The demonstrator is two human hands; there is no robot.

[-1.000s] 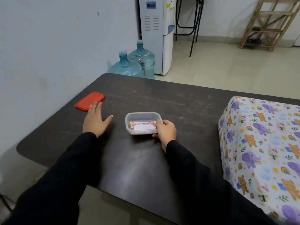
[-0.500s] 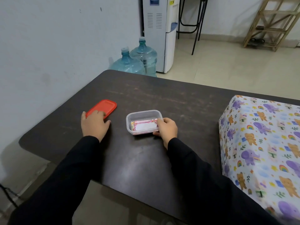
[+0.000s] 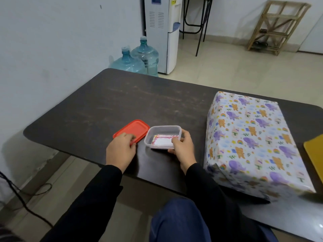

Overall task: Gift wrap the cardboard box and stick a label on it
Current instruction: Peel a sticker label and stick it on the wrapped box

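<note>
Change over the last second: drags red lid (image 3: 132, 131) in across counter (image 3: 122, 102) with left grip (image 3: 120, 151), fingers curled on its near edge; now lies just beside clear tub (image 3: 163, 131). Clasps tub's near right corner in right grip (image 3: 183, 149). Holds pink-bordered label (image 3: 161, 141) flat inside. Suggests labelling stage: wrapped box (image 3: 251, 142) stands at right, apart, no label visible on it.
</note>
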